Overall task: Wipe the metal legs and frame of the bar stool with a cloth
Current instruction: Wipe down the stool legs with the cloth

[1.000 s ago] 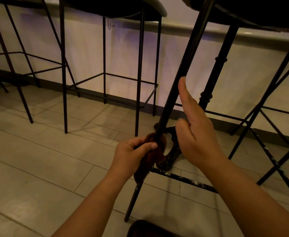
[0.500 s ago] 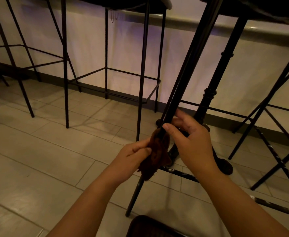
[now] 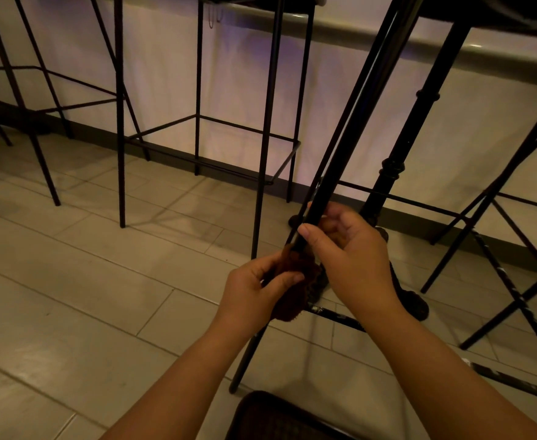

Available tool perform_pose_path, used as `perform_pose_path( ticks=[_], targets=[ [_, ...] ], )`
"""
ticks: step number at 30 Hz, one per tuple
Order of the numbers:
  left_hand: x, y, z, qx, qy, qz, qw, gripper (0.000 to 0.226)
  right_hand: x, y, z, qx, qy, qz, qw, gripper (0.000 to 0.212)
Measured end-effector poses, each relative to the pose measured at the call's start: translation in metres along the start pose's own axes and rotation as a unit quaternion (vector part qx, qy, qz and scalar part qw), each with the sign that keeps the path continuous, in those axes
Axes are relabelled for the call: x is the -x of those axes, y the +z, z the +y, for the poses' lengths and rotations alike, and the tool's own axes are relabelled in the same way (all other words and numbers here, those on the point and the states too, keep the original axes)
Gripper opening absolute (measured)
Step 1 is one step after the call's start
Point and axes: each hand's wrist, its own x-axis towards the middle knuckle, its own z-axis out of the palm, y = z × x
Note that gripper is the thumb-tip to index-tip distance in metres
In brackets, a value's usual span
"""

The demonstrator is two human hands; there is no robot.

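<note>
Head view is being taken from low down, looking at the slanted black metal leg (image 3: 334, 173) of a bar stool that is running from the upper right down to the tiled floor (image 3: 70, 296) near the bottom centre. A dark reddish-brown cloth (image 3: 295, 290) is being held wrapped around this leg at about mid-height of the picture, just above a scuffed lower crossbar (image 3: 330, 312). The left hand (image 3: 254, 290) is being kept curled on the cloth, with thumb and fingers pinching it against the leg. The right hand (image 3: 349, 252) is being closed around the same leg just above the cloth, its thumb lying across the front of the tube and its fingers curling behind. Both hands are touching or nearly touching each other at the cloth. A thicker turned black post (image 3: 419, 122) is standing behind the leg, against a pale wall (image 3: 235, 74). 2 further thin-framed stools (image 3: 197, 128) are standing to the left along the wall, well apart from the hands. A dark woven surface (image 3: 273, 417) is being cut off by the bottom edge.
</note>
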Motion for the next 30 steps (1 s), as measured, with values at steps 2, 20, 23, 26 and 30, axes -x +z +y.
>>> perform_pose_path(
  ticks=[2,20,23,26,30],
  targets=[
    [0.001,-0.002,-0.001,0.006,-0.008,-0.011,1.000,0.032,0.001,0.001,0.000,-0.005,0.007,0.004,1.000,0.029],
    [0.015,-0.019,-0.027,0.136,-0.130,0.014,0.982,0.027,0.006,0.005,-0.003,-0.042,0.028,0.012,0.999,0.025],
    [0.019,-0.020,-0.030,0.086,-0.122,-0.002,0.989,0.029,0.006,0.006,-0.003,-0.037,0.023,0.018,0.999,0.022],
    [0.014,-0.022,-0.028,0.049,-0.122,0.000,0.991,0.033,0.006,0.007,-0.002,-0.036,0.019,0.027,0.999,0.022],
    [0.012,-0.025,-0.029,0.065,-0.141,-0.003,0.988,0.024,0.007,0.009,-0.002,-0.035,0.010,0.031,0.999,0.021]
  ],
)
